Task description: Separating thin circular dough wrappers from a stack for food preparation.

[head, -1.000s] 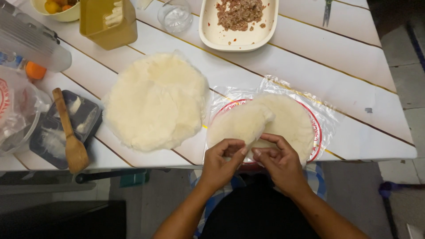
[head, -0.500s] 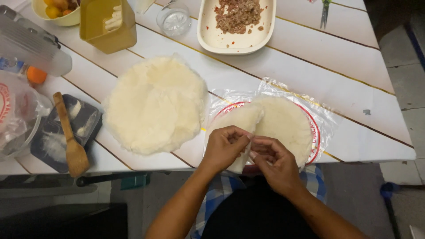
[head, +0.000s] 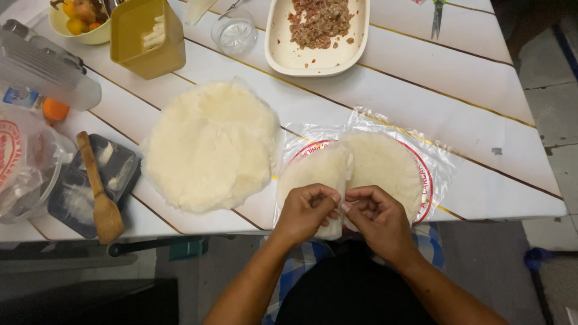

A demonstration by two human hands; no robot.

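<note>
A stack of thin round white wrappers (head: pixel 385 165) lies on its clear plastic bag (head: pixel 445 156) at the table's near edge. My left hand (head: pixel 306 212) and my right hand (head: pixel 374 218) meet at the stack's near rim, both pinching the edge of one wrapper sheet (head: pixel 313 171), which is lifted and folded over toward the left. To the left lies a separate pile of peeled wrappers (head: pixel 211 147), spread flat on the white table (head: pixel 421 78).
A white oval dish of minced filling (head: pixel 318 27) stands at the back. A yellow container (head: pixel 147 36), a small glass (head: pixel 233 33), a bowl of fruit (head: pixel 78 18), a wooden spatula (head: pixel 99 192) on a dark tray and plastic containers sit at left. Scissors (head: pixel 438 15) lie far right.
Both hands have stayed at the stack's near edge. The top sheet has been peeled further up and folded over to the left.
</note>
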